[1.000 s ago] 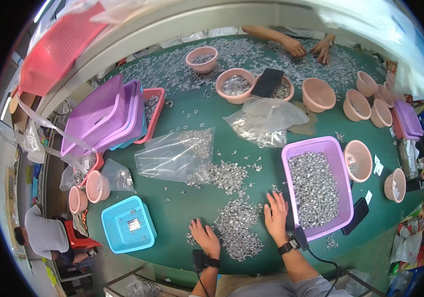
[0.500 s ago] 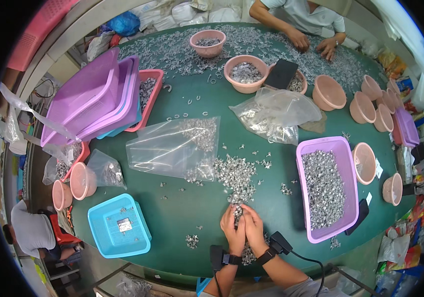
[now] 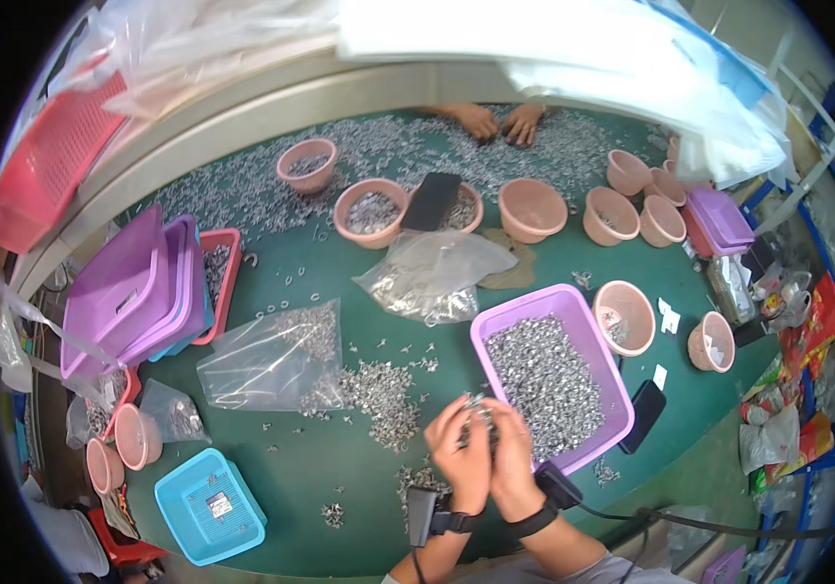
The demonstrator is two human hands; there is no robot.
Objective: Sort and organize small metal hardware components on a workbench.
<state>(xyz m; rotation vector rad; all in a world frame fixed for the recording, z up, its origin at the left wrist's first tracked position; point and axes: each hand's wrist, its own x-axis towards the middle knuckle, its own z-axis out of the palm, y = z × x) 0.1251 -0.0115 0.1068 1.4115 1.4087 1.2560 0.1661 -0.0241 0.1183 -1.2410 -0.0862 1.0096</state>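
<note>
Held metal parts [image 3: 477, 413]: small, silvery; cupped between both hands, showing at the fingers' [image 3: 445, 425] upper edge.
Left hand [image 3: 465, 467]: fingers curled inward around the parts.
Right hand [image 3: 511, 461]: fingers likewise curled, facing the left.
Purple tub [image 3: 604, 375]: just beside right hand; contact unclear.
Heap [image 3: 383, 404]: similar parts, counter [image 3: 305, 477].

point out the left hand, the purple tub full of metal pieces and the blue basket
Left hand [image 3: 467, 465]: head view, on the back of the hand
Purple tub [image 3: 598, 365]: head view, on its right side wall
Blue basket [image 3: 235, 545]: head view, on its near outer wall
</note>
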